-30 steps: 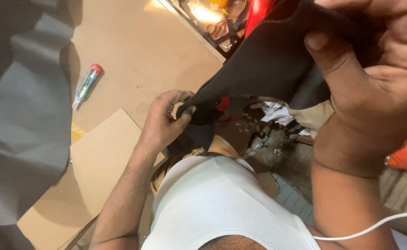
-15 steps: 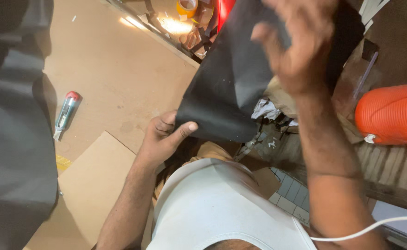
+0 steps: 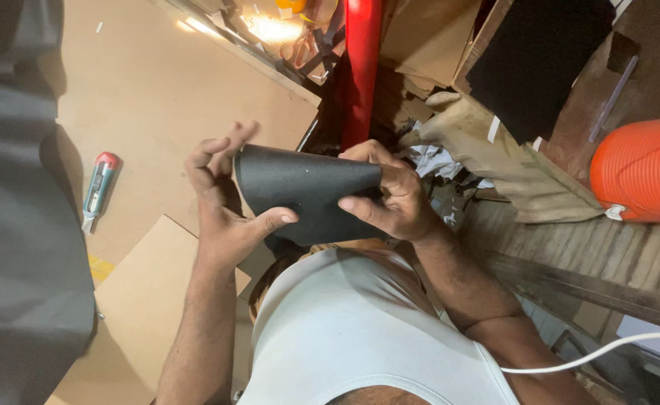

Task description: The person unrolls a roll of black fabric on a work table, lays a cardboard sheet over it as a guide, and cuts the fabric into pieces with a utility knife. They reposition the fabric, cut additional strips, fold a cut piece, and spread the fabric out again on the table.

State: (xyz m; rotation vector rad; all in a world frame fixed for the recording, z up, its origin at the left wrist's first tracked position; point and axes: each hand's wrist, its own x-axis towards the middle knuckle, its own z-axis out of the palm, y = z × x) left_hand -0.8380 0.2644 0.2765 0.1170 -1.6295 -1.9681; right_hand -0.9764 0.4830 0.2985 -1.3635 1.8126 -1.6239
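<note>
Black, matte sheet material, leather or a rubbery fabric by its look, is bent into a soft curve between both hands. The folded black sheet [image 3: 304, 191] sits in front of the person's chest, above the white vest [image 3: 352, 330]. The left hand [image 3: 221, 202] pinches its left edge: the thumb presses across the lower face while the fingers curl behind the top, some of them lifted free. The right hand [image 3: 390, 195] closes over the right side, thumb underneath and fingers wrapped over the upper edge, so both grips are closed on the same piece.

Beyond the hands lies a brown work board [image 3: 157, 90] with a green and red utility knife [image 3: 99, 187] resting on it, well apart from the sheet. A red roll [image 3: 361, 67] stands past the sheet, scissors [image 3: 300, 51] lie near the bright light at the top, and an orange ribbed hose [image 3: 645, 169] sits to the right. A white cable [image 3: 607, 351] crosses the right forearm.

As a judgement: the left grip looks light, with loose fingers, so the springy sheet could uncurl and slip out, or crease hard along the bend if squeezed tighter.
</note>
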